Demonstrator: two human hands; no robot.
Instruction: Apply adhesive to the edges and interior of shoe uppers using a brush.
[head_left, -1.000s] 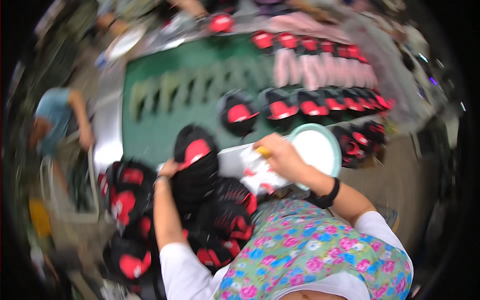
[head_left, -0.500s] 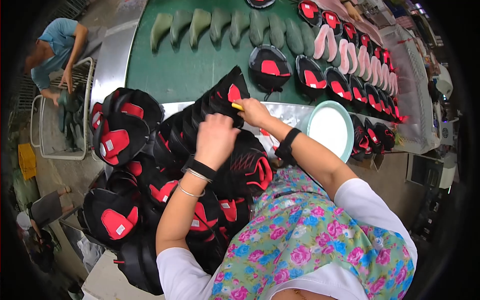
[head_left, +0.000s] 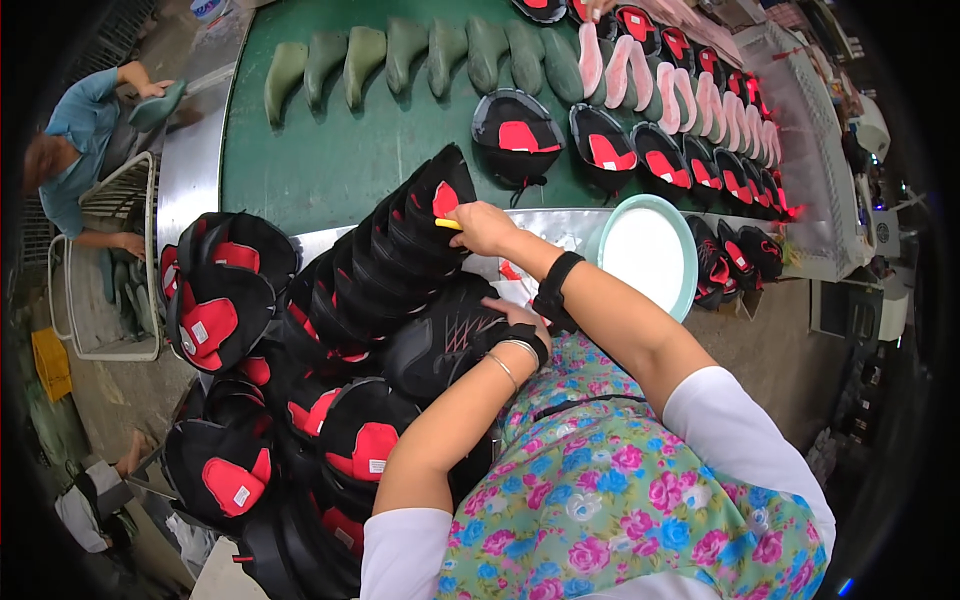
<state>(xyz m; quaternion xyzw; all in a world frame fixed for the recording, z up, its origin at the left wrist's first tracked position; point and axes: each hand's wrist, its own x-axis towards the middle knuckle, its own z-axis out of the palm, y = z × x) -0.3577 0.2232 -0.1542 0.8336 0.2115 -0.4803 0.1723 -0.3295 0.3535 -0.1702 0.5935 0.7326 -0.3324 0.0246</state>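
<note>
Right grip: right hand pinches a yellow marker against the top upper of the leaning stack.
Left grip: left hand presses down on a black upper.
Risk: the stack may topple onto the green belt.
Change: the left hand has dropped lower.

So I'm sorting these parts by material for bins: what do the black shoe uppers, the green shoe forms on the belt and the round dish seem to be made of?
Black shoe uppers: soft textile or synthetic, matte, with red lining patches; they flex and nest in stacks. Green shoe forms: probably moulded plastic, smooth, dull, uniform colour. Round dish: likely plastic or enamel; pale teal rim, white inside. The right hand holds a yellow stick, probably plastic.
</note>
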